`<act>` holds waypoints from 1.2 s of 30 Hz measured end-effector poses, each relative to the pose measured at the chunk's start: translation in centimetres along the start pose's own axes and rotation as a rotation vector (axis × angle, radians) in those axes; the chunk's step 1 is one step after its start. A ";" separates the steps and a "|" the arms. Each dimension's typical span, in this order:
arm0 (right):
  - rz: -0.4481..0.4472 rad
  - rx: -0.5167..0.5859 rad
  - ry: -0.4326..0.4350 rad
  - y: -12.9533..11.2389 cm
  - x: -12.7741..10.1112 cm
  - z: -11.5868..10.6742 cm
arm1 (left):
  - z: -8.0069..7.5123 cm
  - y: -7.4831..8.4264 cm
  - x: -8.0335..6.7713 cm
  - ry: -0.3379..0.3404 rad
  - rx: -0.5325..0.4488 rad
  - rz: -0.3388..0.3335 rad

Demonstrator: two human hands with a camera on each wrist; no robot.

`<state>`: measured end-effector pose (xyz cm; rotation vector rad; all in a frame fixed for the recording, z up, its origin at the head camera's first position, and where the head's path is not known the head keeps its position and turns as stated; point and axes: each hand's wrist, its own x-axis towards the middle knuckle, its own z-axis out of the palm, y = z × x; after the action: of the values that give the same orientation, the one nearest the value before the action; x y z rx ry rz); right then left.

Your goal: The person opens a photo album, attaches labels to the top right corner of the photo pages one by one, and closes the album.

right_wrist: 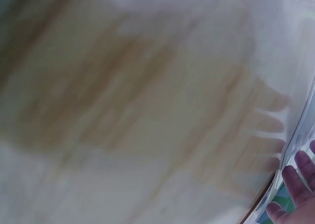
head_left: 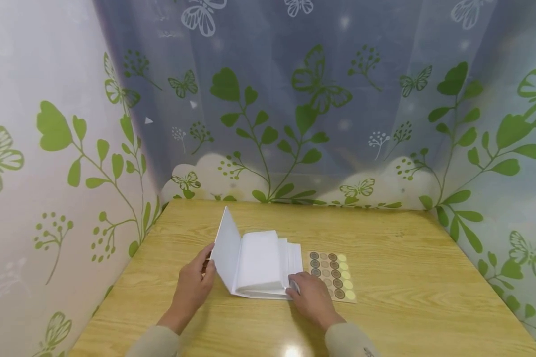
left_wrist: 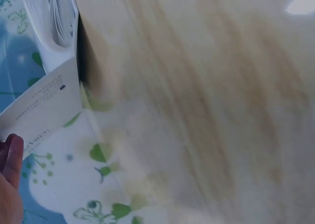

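A white album-like book [head_left: 259, 260] lies on the table with its front cover [head_left: 226, 250] raised on the left. Its white pages are stacked in staggered steps toward the right. My left hand [head_left: 193, 285] holds the cover by its outer edge; the left wrist view shows dark print on the cover's outer face [left_wrist: 44, 101]. At the lower right corner of the pages, my right hand [head_left: 313, 297] has its thumb and fingers on their edge, gripping them. In the right wrist view, its fingertips [right_wrist: 294, 177] meet the book's edge.
Right of the book, partly behind my right hand, lies a sheet of round stickers [head_left: 335, 272] in brown, tan and yellow columns. The wood-grain table [head_left: 411, 277] is bounded by a printed curtain [head_left: 268, 124] at the back and both sides.
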<state>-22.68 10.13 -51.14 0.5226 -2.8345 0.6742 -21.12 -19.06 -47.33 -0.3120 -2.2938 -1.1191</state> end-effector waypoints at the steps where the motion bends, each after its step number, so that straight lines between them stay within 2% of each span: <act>1: -0.001 -0.004 0.002 0.0 0.0 0.1 | -0.2 -0.2 -0.1 0.007 0.005 -0.013; 5: -0.001 -0.020 0.001 0.0 0.1 0.2 | -0.8 -1.3 -0.5 0.032 0.046 -0.062; 12: 0.004 -0.036 -0.006 -0.1 0.2 0.2 | -1.9 -2.8 -0.9 0.001 0.106 -0.244; 16: 0.009 -0.033 -0.009 -0.2 0.2 0.2 | -2.9 -3.7 -1.1 -0.066 0.175 -0.361; 19: 0.016 -0.034 -0.010 -0.2 0.1 0.2 | -3.5 -4.5 -1.2 -0.166 0.257 -0.415; 23: 0.018 -0.035 -0.007 -0.1 0.2 0.3 | -3.9 -5.4 -1.5 -0.290 0.364 -0.407; 27: 0.010 -0.034 -0.002 -0.2 0.1 0.3 | -3.6 -5.6 -1.5 -0.342 0.427 -0.401; 30: 0.008 -0.037 -0.003 -0.2 0.2 0.2 | -2.9 -5.0 -1.0 -0.367 0.436 -0.404; 32: 0.010 -0.039 -0.006 -0.2 0.2 0.2 | -2.2 -4.4 -0.6 -0.378 0.437 -0.382; 36: 0.011 -0.039 -0.011 -0.2 0.1 0.2 | -0.3 -2.8 0.1 -0.382 0.423 -0.276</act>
<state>-22.75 9.79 -51.22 0.5056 -2.8563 0.6186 -22.29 -21.10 -48.96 -0.0427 -2.9093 -0.7053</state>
